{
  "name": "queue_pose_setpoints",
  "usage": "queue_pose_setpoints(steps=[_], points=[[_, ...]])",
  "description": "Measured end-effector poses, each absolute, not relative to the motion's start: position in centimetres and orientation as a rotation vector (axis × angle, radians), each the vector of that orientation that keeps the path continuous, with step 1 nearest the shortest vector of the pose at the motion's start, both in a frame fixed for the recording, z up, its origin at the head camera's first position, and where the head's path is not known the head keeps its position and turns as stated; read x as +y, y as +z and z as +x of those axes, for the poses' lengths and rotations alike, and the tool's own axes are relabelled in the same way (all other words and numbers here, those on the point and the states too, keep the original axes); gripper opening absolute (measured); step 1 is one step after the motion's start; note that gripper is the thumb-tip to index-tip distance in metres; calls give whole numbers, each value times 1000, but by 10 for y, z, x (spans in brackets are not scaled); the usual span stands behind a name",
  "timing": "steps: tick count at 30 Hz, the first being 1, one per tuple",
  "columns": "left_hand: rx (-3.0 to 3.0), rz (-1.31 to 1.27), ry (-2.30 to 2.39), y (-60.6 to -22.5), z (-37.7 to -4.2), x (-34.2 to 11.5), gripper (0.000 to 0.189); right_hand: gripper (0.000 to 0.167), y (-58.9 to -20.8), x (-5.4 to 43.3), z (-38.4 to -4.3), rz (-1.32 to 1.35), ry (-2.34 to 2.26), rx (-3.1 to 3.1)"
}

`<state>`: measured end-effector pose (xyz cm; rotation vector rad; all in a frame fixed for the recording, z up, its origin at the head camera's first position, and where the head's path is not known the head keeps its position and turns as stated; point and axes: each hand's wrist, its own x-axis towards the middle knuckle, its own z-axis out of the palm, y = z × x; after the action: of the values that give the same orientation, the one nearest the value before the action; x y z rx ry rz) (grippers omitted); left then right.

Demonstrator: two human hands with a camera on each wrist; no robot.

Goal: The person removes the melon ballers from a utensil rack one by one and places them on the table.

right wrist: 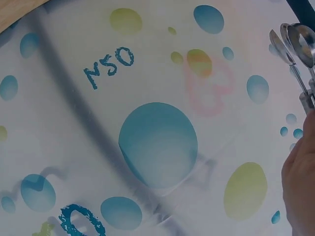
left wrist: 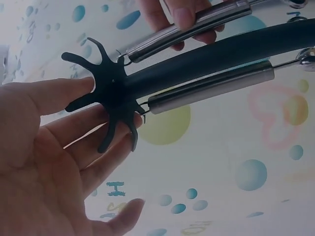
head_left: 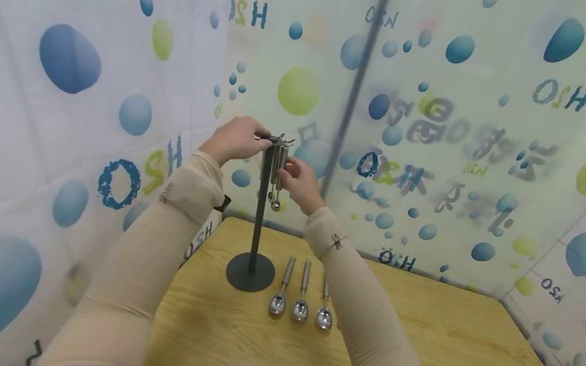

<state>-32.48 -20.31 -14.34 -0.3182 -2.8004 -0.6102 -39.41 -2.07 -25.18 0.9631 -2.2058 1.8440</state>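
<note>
A dark stand (head_left: 258,225) with a round base rises from the table, its hooked top (left wrist: 109,91) spreading several curved prongs. My left hand (head_left: 238,139) grips that top, thumb and fingers around the prongs. Steel scoops with small round bowls hang beside the pole. On one of these small scoops (left wrist: 189,35), my right hand (head_left: 300,183) pinches the handle, which hangs from a prong by its wire loop. Another hanging scoop (left wrist: 211,88) is on the pole's other side. In the right wrist view, bowls (right wrist: 301,43) show at the right edge, beside part of the hand.
Three steel ice cream scoops lie side by side on the wooden table (head_left: 439,320): a left one (head_left: 278,304), a middle one (head_left: 300,310) and a right one (head_left: 324,318), partly behind my right sleeve. Curtains (head_left: 410,199) with printed bubbles surround the table.
</note>
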Motion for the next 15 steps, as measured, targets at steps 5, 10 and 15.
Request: queue_pose_setpoints(steps=[5,10,15], points=[[-2853,-417,-592,-137,-329,-208,46,35,-251,-20,-393,948,1782,-2215],[-2886,-479,-609,-133,-332,-213,46,35,-250,-21,-392,934,1737,-2225],[-2908,-556,-623,-131,-334,-216,44,37,-253,-22,-391,933,1760,-2225]])
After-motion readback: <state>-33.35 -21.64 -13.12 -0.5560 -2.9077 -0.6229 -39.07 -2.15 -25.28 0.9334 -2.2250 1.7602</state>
